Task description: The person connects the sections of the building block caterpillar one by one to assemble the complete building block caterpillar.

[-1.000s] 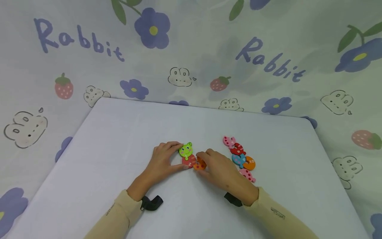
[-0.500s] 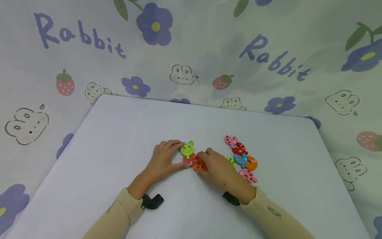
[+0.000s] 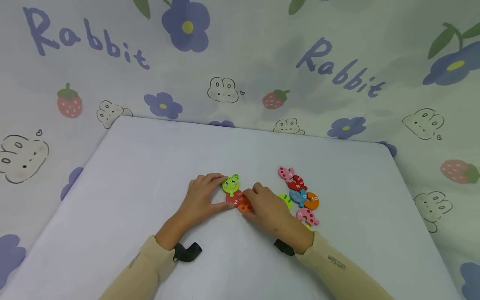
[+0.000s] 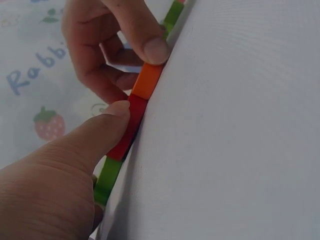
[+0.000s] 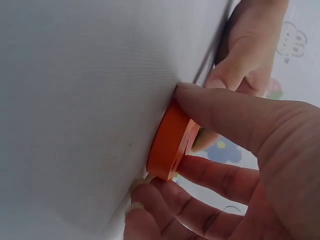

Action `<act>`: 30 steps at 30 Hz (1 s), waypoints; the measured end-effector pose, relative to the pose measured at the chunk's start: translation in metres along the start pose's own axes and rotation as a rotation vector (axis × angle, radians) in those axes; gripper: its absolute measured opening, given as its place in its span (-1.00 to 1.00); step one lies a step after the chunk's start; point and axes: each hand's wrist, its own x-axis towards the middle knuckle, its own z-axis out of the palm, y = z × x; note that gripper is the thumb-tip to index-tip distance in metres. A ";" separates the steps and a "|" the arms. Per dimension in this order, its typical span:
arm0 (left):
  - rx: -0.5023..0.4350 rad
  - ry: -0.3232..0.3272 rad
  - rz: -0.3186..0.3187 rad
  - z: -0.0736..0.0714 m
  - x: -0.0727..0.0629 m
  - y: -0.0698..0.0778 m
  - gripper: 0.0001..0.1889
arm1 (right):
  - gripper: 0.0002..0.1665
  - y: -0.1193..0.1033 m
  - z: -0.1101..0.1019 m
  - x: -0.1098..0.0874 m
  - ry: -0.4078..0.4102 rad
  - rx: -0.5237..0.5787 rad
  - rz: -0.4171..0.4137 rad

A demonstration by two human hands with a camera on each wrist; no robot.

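Note:
My left hand (image 3: 202,196) holds two joined caterpillar puzzle pieces, fingertips at the smiling green head (image 3: 230,184) and thumb on the edge of the red piece numbered 2 (image 3: 233,199). An orange spotted piece (image 3: 244,206) sits against the red one's right side. Thumb and fingers of my right hand (image 3: 268,210) pinch it and cover part of its face. In the left wrist view, the green (image 4: 106,181), red (image 4: 131,125) and orange (image 4: 146,81) edges form one row low on the white table. The right wrist view has the orange piece (image 5: 167,142) between thumb and fingers.
Right of my right hand lie more pieces: a pink one (image 3: 286,173), a red one (image 3: 296,182), a blue one (image 3: 298,197), an orange 10 (image 3: 312,201), a striped green one (image 3: 286,202) and another pink one (image 3: 307,216). A bit of yellow (image 3: 308,227) shows beside the right wrist.
The orange piece, tilted in my right hand one second ago, now lies flat against the red piece. More of the striped green piece shows beside my right hand. My left hand keeps its hold.

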 end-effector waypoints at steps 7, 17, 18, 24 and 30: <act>-0.008 0.009 0.002 0.000 -0.001 0.000 -0.10 | -0.04 0.004 -0.003 -0.004 -0.073 0.009 -0.006; 0.004 -0.005 -0.005 -0.002 -0.001 -0.001 -0.11 | 0.06 0.021 -0.006 -0.033 -0.145 0.036 -0.073; 0.008 -0.005 -0.006 -0.002 -0.001 0.000 -0.11 | 0.05 0.023 -0.007 -0.036 -0.154 0.035 -0.084; 0.001 -0.007 -0.008 -0.006 -0.002 -0.001 -0.12 | -0.07 0.041 -0.018 -0.052 -0.159 0.107 -0.140; -0.029 0.001 0.000 0.001 -0.003 0.000 -0.12 | -0.20 0.069 -0.036 -0.063 0.005 0.209 -0.073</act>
